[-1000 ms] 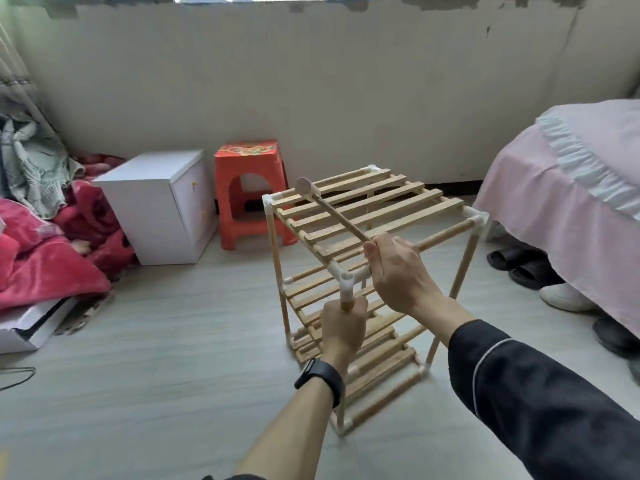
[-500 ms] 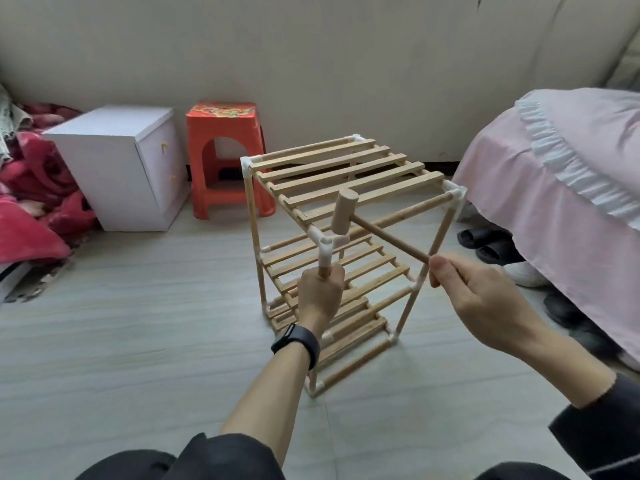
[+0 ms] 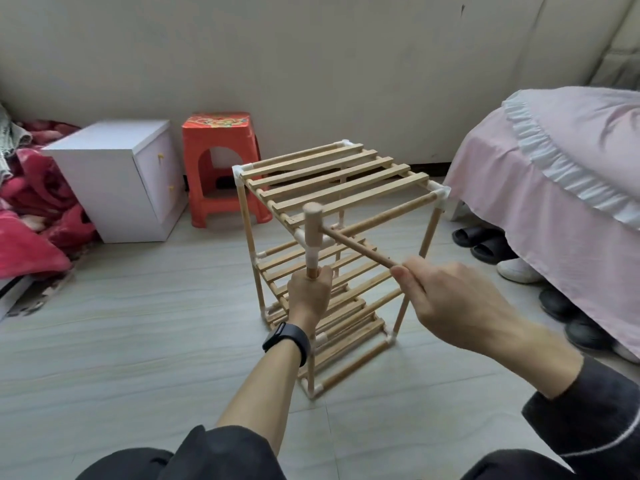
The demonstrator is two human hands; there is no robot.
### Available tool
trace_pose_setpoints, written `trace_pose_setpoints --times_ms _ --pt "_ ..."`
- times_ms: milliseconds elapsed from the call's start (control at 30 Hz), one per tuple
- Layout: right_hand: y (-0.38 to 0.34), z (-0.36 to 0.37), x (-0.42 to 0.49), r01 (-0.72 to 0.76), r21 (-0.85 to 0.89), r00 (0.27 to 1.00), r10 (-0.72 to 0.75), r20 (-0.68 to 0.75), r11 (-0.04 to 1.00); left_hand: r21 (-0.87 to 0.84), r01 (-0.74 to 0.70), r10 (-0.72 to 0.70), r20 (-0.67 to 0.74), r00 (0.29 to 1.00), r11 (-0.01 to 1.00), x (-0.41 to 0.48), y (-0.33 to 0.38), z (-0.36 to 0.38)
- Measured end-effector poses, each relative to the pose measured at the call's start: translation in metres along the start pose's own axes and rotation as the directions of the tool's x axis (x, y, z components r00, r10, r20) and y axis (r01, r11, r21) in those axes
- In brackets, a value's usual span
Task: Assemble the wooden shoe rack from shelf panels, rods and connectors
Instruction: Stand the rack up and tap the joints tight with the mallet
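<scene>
The wooden shoe rack [image 3: 332,181] stands on the floor with three slatted shelves joined by rods and white connectors. My left hand [image 3: 309,296] grips the near corner upright rod [image 3: 312,273] just under the top white connector [image 3: 312,253]. My right hand [image 3: 450,301] holds a small wooden mallet by the end of its handle [image 3: 360,247]. The mallet head [image 3: 313,223] stands upright right at that near corner connector, hiding its top. A front rod runs from there to the right corner connector [image 3: 437,195].
A white bedside cabinet [image 3: 117,178] and a red plastic stool [image 3: 221,161] stand against the wall behind the rack. A bed with a pink cover [image 3: 554,188] is at the right, with shoes [image 3: 485,242] under its edge. Red bedding [image 3: 31,230] lies at the left.
The mallet head swung from over the top shelf down to the near corner connector. My right hand slid back to the handle's end. My left hand kept its grip on the upright rod.
</scene>
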State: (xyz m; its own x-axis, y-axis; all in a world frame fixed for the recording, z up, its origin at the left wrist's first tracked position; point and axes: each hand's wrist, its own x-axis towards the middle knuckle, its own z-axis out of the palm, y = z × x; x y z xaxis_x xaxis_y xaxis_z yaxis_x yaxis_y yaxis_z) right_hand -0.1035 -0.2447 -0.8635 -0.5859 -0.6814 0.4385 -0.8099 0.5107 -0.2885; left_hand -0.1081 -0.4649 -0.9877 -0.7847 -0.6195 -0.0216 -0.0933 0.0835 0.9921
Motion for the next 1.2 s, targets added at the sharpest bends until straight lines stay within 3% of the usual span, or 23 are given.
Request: trace_pose_setpoints --times_ms 67,167,267,300,367,433,533,900,1000,1133,1200 --pt "-0.001 0.0 0.002 -0.028 0.084 1.0 0.028 -0.001 0.996 0.006 -0.002 0.002 -0.011 1.0 1.0 0.001 -0.002 -0.001" --pt "-0.004 -0.001 -0.001 0.04 0.192 0.985 -0.007 -0.173 0.981 -0.006 -0.008 0.008 0.018 1.0 1.0 0.001 -0.002 -0.003" --pt "-0.008 0.004 0.0 0.018 0.02 0.999 -0.019 0.032 1.0 0.014 -0.007 0.007 0.009 1.0 1.0 0.002 0.001 -0.006" --pt "-0.007 0.005 0.001 0.0 0.041 0.998 -0.003 0.058 0.999 0.022 -0.011 0.011 0.003 1.0 1.0 0.002 0.001 -0.006" --pt "-0.007 0.002 0.004 -0.017 0.208 0.999 0.028 -0.047 0.978 0.031 -0.011 0.011 0.011 1.0 0.999 0.001 0.0 -0.008" --pt "-0.006 0.001 0.007 0.024 0.217 0.991 0.005 -0.134 0.976 0.035 -0.005 0.005 -0.004 1.0 0.999 0.002 0.0 -0.009" --pt "-0.005 0.008 0.009 0.046 0.152 0.997 -0.037 -0.066 0.987 0.034 0.0 0.0 -0.002 1.0 0.999 0.001 0.0 -0.009" --pt "0.039 0.059 -0.016 -0.265 0.282 0.964 0.248 0.094 0.922 0.156 -0.048 0.059 -0.063 0.996 0.987 0.015 0.001 -0.027" --pt "0.059 0.078 -0.038 -0.394 0.287 0.918 0.359 0.169 0.873 0.291 -0.087 0.114 -0.076 0.991 0.953 0.021 -0.009 -0.041" --pt "0.086 0.104 -0.063 -0.547 0.198 0.826 0.486 0.285 0.813 0.372 -0.012 0.129 -0.292 0.948 0.928 -0.004 -0.058 -0.039" --pt "0.096 0.118 -0.07 -0.593 0.136 0.775 0.518 0.362 0.793 0.391 0.018 0.097 -0.272 0.957 0.92 -0.024 -0.087 -0.031"
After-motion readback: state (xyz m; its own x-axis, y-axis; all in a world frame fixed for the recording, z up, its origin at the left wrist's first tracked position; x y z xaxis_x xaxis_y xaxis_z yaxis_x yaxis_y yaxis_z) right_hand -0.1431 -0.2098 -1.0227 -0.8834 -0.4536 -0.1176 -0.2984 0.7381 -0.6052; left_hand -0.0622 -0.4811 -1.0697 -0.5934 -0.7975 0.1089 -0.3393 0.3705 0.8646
